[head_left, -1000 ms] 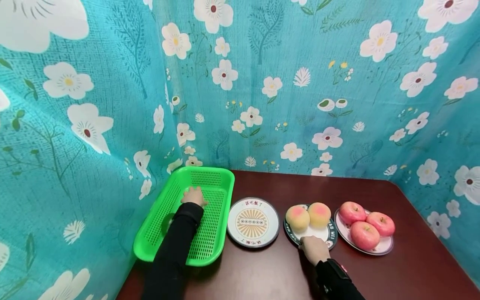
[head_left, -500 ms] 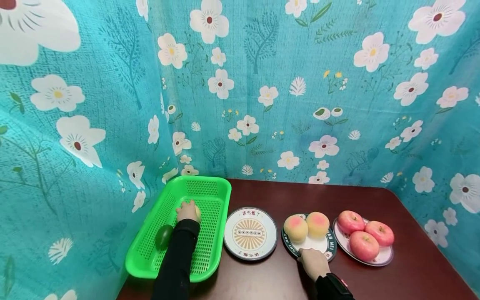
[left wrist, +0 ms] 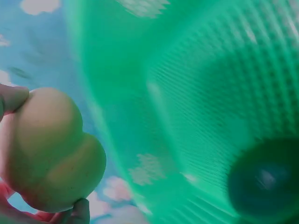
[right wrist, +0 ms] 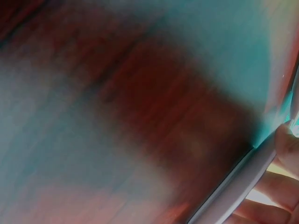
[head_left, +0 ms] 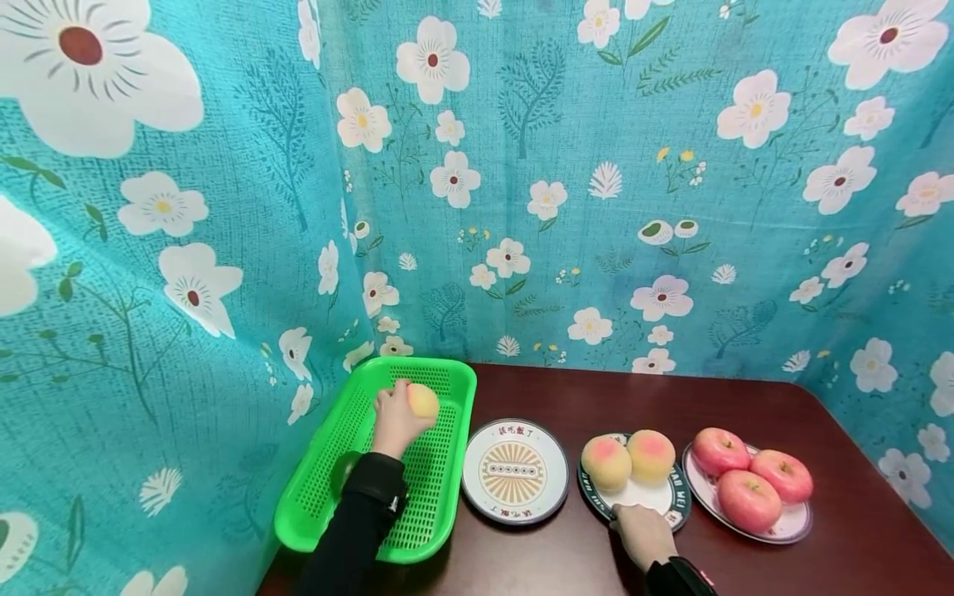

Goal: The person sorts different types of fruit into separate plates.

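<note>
My left hand [head_left: 395, 418] grips a yellowish peach [head_left: 422, 401] above the green perforated basket [head_left: 350, 430]; the left wrist view shows the peach [left wrist: 49, 149] held between thumb and fingers. A dark green fruit [head_left: 343, 468] lies in the basket beside my sleeve, also seen as the dark green fruit [left wrist: 264, 184] from the wrist. My right hand [head_left: 644, 534] holds the near rim of a dark-rimmed plate [head_left: 656, 499] carrying two peaches [head_left: 626, 457]; the fingers [right wrist: 280, 196] curl on the plate rim [right wrist: 238, 186].
An empty patterned plate [head_left: 514, 470] sits between basket and peach plate. A white plate [head_left: 790, 521] with three red apples [head_left: 749, 484] stands at the right. Teal floral curtains [head_left: 566, 190] close in the dark wooden table [head_left: 857, 555] at back and both sides.
My left hand has risen from the basket floor with the peach now in its grip. The right hand stays on the plate rim. The head view shifted slightly.
</note>
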The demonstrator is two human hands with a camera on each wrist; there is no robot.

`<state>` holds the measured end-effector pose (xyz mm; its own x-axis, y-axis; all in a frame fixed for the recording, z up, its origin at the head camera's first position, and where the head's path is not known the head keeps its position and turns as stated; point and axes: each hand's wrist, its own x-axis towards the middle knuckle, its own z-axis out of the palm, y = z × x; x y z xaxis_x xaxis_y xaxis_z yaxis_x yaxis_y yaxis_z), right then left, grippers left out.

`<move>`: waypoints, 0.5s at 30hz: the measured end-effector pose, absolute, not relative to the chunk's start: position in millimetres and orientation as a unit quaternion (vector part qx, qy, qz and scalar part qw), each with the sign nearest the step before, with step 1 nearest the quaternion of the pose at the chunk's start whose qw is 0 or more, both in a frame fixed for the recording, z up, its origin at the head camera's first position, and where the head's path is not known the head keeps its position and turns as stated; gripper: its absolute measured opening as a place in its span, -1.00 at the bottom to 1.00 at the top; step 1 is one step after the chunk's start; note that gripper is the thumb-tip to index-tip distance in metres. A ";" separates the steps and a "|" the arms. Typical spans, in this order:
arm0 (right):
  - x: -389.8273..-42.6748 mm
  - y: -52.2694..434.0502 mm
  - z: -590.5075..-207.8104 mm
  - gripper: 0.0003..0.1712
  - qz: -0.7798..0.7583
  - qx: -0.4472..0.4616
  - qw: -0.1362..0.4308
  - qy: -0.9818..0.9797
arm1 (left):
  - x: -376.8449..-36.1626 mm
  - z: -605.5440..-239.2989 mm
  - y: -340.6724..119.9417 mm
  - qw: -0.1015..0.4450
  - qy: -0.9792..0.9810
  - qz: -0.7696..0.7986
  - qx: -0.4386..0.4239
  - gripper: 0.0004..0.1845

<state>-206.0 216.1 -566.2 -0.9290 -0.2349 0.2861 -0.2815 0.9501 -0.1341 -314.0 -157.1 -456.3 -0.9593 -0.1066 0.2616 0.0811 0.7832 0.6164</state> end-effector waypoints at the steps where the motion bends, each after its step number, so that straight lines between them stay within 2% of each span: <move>1: -204.9 216.4 -567.5 -0.74 0.088 0.136 0.139 -0.977 | -305.8 -452.1 -150.8 0.151 -0.928 -0.340 0.004 -0.23; 5: -205.4 216.6 -567.8 -0.75 0.094 0.137 0.139 -0.976 | -270.6 -444.9 -129.2 0.182 -0.913 -0.365 -0.015 -0.19; 9: -205.7 218.0 -560.5 -0.76 0.099 0.111 0.108 -0.983 | -237.0 -451.4 -112.6 0.196 -0.905 -0.375 -0.040 -0.16; 13: -207.1 219.1 -556.1 -0.77 0.116 0.095 0.092 -0.984 | -216.1 -464.6 -103.1 0.191 -0.907 -0.371 -0.053 -0.15; 15: -207.2 216.6 -552.8 -0.85 0.136 0.086 0.100 -0.982 | -211.4 -469.8 -100.6 0.196 -0.910 -0.360 -0.060 -0.15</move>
